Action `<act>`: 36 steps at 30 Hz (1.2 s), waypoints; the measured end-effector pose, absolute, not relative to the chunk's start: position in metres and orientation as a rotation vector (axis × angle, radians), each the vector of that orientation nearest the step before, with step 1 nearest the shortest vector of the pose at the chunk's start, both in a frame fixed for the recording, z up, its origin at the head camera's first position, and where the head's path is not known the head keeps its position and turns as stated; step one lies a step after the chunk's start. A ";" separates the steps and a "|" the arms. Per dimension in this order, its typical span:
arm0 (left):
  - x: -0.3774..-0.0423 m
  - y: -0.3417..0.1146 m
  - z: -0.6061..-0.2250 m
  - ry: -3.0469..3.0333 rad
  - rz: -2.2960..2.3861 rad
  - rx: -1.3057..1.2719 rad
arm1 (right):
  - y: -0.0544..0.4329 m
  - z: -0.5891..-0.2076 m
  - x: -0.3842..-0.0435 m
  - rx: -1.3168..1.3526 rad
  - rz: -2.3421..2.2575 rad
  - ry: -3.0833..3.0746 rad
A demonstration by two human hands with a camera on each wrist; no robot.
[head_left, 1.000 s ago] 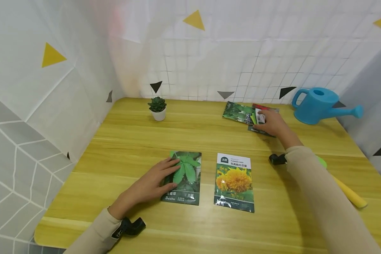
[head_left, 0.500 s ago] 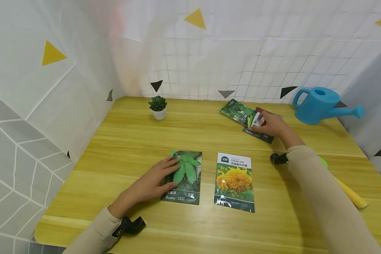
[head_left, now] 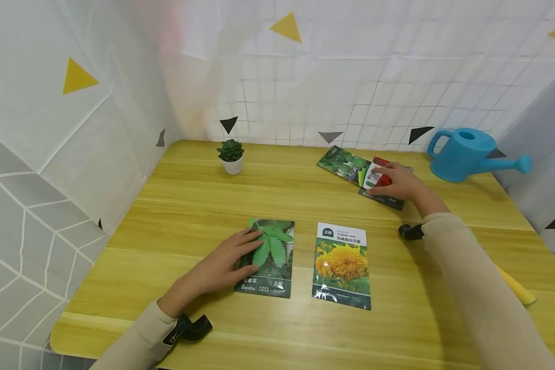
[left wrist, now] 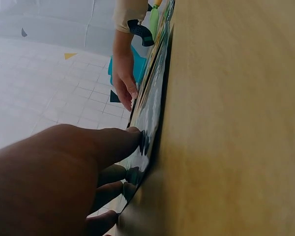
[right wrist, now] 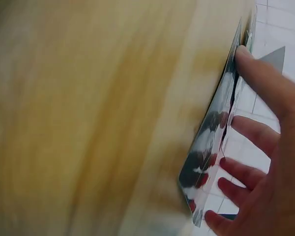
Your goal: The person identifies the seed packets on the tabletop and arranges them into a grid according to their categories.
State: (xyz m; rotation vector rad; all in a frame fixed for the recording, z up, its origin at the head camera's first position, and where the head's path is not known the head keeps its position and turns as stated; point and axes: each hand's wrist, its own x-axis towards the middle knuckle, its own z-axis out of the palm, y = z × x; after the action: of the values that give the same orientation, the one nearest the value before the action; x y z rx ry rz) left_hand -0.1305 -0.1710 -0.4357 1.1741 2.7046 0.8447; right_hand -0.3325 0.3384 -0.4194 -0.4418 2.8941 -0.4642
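Note:
My left hand (head_left: pixel 222 264) rests with spread fingers on a seed packet with a green leaf picture (head_left: pixel 273 252), flat on the table. To its right lies a seed packet with an orange-yellow flower (head_left: pixel 342 267), which neither hand touches. At the back right, my right hand (head_left: pixel 400 182) touches a small overlapping pile of seed packets. A green packet (head_left: pixel 344 163) reaches out on the pile's left, and a dark lower edge of another packet (head_left: pixel 388 200) shows in front. In the right wrist view, extended fingertips and the thumb touch the glossy packets (right wrist: pixel 206 147); part of the pile is hidden.
A blue watering can (head_left: pixel 462 154) stands at the back right corner. Toward the back left is a small succulent in a white pot (head_left: pixel 233 159). A yellow-handled tool (head_left: pixel 515 287) lies partly behind the right forearm. Patterned sheets (head_left: pixel 305 92) hang behind the table.
My right hand has shifted the packets at the back, turning them clockwise and sliding the green one slightly left and the front one nearer me. My left hand has stayed put.

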 end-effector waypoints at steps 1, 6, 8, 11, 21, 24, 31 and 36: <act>-0.131 -0.171 -0.435 2.703 0.845 1.175 | 0.340 -0.420 -0.332 -0.448 -0.464 2.904; -0.130 -0.170 -0.435 2.699 0.844 1.166 | 0.343 -0.422 -0.333 -0.395 -0.435 2.935; -0.130 -0.171 -0.435 2.699 0.845 1.163 | 0.342 -0.422 -0.333 -0.381 -0.418 2.938; -0.129 -0.171 -0.435 2.703 0.843 1.168 | 0.342 -0.422 -0.332 -0.441 -0.420 2.937; -0.131 -0.172 -0.435 2.696 0.842 1.169 | 0.353 -0.420 -0.330 -0.740 -0.485 2.919; -0.131 -0.172 -0.437 2.694 0.847 1.173 | 0.352 -0.421 -0.331 -0.729 -0.512 2.946; -0.132 -0.169 -0.438 2.697 0.849 1.178 | 0.351 -0.421 -0.332 -0.706 -0.564 2.936; -0.131 -0.170 -0.436 2.698 0.855 1.161 | 0.346 -0.421 -0.330 -0.697 -0.513 2.909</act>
State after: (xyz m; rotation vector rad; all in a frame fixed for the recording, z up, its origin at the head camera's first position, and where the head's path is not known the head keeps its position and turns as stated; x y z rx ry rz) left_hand -0.1313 -0.1697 -0.4365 1.1613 2.6983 0.8545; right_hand -0.3302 0.3462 -0.4214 -0.6973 2.9085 -0.5134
